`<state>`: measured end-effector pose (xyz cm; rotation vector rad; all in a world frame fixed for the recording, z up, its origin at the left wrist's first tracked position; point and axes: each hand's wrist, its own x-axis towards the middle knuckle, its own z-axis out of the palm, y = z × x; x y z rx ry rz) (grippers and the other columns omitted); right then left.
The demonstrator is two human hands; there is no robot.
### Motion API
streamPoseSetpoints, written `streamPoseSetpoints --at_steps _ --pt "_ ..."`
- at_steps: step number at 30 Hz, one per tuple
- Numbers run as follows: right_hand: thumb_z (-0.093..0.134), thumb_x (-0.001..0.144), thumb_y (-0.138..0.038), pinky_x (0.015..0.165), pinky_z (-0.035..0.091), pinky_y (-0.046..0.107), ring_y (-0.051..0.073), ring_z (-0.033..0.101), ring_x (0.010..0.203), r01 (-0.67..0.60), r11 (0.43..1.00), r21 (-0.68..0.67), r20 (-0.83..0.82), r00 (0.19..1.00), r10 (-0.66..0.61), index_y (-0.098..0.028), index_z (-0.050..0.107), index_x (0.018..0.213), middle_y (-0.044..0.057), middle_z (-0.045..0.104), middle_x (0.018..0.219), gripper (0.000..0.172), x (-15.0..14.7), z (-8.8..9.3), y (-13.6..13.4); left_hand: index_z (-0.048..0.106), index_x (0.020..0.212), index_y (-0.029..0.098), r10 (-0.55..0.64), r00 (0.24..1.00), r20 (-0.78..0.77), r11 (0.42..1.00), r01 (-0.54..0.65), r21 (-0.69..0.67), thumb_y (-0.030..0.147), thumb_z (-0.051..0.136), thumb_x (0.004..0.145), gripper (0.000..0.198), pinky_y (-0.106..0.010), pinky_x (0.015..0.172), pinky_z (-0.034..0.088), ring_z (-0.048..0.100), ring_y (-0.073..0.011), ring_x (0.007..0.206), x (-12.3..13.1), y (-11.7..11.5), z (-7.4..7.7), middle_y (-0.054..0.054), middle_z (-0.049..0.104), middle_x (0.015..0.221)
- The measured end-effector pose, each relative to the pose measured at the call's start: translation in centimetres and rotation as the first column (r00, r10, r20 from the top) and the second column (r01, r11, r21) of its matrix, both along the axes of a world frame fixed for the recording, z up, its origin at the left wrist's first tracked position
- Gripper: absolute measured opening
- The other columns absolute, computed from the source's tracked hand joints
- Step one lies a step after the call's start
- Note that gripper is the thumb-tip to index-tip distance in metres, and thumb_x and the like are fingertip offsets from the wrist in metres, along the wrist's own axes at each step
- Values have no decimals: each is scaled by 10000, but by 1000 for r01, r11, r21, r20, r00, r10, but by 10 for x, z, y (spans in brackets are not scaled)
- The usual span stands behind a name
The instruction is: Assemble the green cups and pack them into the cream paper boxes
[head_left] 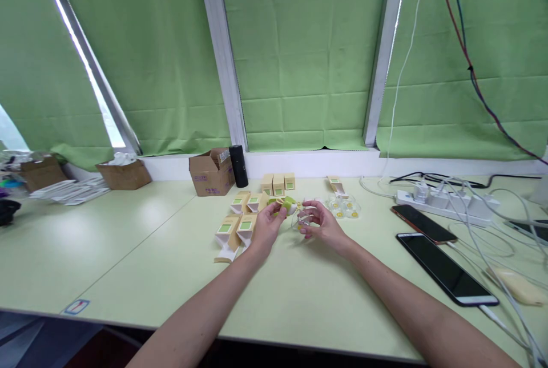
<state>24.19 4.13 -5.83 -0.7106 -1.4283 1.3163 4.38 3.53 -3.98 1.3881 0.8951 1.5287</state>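
Near the middle of the table, my left hand is closed on a small green and white item with a yellow part. Just to its right, my right hand has its fingers curled around a clear plastic piece. The two held things are close together; whether they touch is hard to tell. Left of my left hand are several small beige boxes with green labels, some with flaps open. Behind my right hand lies a clear tray with yellow spots in its cups.
Behind stand three closed beige boxes, a cardboard box and a black cylinder. An opened box lies behind the tray. Phones, cables and a white power strip occupy the right side.
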Motion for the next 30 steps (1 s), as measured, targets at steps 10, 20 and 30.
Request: streamPoseSetpoints --at_steps 10,20,30 --pt "982 595 -335 664 667 361 219 720 934 -17 999 -39 -70 997 14 -309 550 1206 8 682 1083 749 -4 -2 0 764 1115 147 -28 995 -99 1000 28 -2 596 825 799 552 -391 958 537 714 -274 1045 0 -5 2 -144 775 1167" --pt "977 594 -330 667 667 357 203 715 900 1 1000 -29 -95 995 -4 -306 547 1194 -8 664 1048 739 -4 0 0 754 1163 126 -32 990 -139 999 29 -18 589 831 797 595 -413 998 539 728 -297 1094 0 -1 -4 -177 769 1226" --pt "973 603 -315 678 672 360 208 704 923 1 1000 -18 -90 996 -3 -310 552 1183 -9 659 1045 717 -4 0 -1 771 1164 148 -58 982 -181 998 61 15 550 819 827 526 -413 973 563 720 -309 1114 1 -3 -5 -170 757 1254"
